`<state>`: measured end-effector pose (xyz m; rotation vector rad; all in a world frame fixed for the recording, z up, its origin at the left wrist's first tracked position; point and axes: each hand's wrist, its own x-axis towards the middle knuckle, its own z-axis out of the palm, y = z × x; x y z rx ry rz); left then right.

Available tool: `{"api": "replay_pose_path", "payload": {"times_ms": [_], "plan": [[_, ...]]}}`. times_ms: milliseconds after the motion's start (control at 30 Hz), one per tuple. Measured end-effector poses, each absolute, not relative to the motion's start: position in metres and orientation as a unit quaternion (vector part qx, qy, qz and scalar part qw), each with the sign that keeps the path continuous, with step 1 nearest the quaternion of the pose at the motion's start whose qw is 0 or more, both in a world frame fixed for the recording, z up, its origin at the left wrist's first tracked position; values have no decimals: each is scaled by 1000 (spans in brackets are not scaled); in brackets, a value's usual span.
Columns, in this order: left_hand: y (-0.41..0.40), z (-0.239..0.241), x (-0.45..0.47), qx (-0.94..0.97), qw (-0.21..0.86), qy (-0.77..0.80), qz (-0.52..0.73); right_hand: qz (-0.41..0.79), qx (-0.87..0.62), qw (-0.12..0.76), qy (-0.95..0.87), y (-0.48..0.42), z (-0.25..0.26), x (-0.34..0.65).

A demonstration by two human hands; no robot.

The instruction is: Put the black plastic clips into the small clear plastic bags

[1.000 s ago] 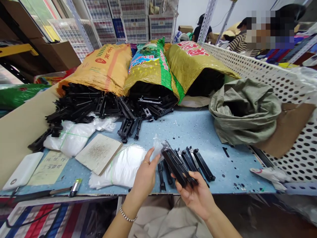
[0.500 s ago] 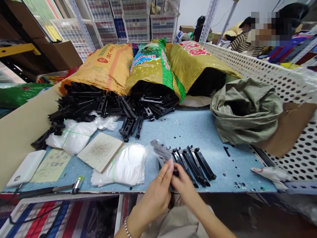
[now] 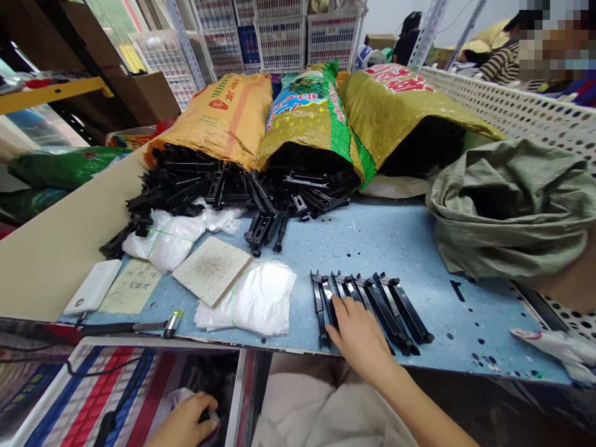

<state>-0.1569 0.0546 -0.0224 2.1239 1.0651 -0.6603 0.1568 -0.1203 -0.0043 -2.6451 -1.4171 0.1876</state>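
Observation:
My right hand point(image 3: 357, 332) is over the row of black plastic parts point(image 3: 391, 304) at the bench's front. Its thumb and bent fingers close on a black plastic part point(image 3: 321, 307) at the row's left end; the fingertips partly hide the contact. Below the bench edge, my left hand point(image 3: 189, 422) is inside a white-rimmed crate point(image 3: 139, 343). Its fingers are curled round a clear plastic bag point(image 3: 212, 415), mostly covered by the hand. Dark bagged pieces lie beside it in the crate.
Stacked clear bags point(image 3: 261, 304), a square board point(image 3: 212, 267) and a hammer point(image 3: 172, 324) lie left. Behind, black parts spill from an orange sack point(image 3: 233, 118) and a green-gold sack point(image 3: 302, 124). A grey-green sack point(image 3: 507, 242) stands right. People are in the background.
My hands have parted. The left went down into the crate with the bagged piece; the right moved onto the row of black parts. The view has shifted left.

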Motion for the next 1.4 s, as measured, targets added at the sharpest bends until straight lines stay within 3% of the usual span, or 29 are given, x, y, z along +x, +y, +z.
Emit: {"api": "replay_pose_path", "payload": {"times_ms": [100,200,300,333,400,467,733,933,1233,1400], "plan": [[59,-65,-148,796,276,454,-290,72,-867,33,-491,-114,-7,157],[55,-58,-123,802,328,424,-263,114,-870,30,-479,-108,-7,159],[45,-24,-76,803,469,347,-122,156,-877,54,-451,-102,-8,163],[42,-14,-58,814,469,340,-45,168,-877,79,-443,-102,-9,165],[39,-3,-22,858,353,358,105,190,-866,163,-434,-103,-10,169],[43,-4,5,873,285,365,151,216,-843,257,-420,-106,-12,173],[98,-22,11,798,427,404,128,410,-728,501,-226,-109,-16,169],[108,-15,6,716,558,404,116,485,-623,596,-147,-90,-13,159],[98,-15,12,647,624,415,139,567,-343,747,-55,-36,-5,135],[96,-20,13,618,640,423,172,561,-305,769,-33,-13,-10,131]]}}
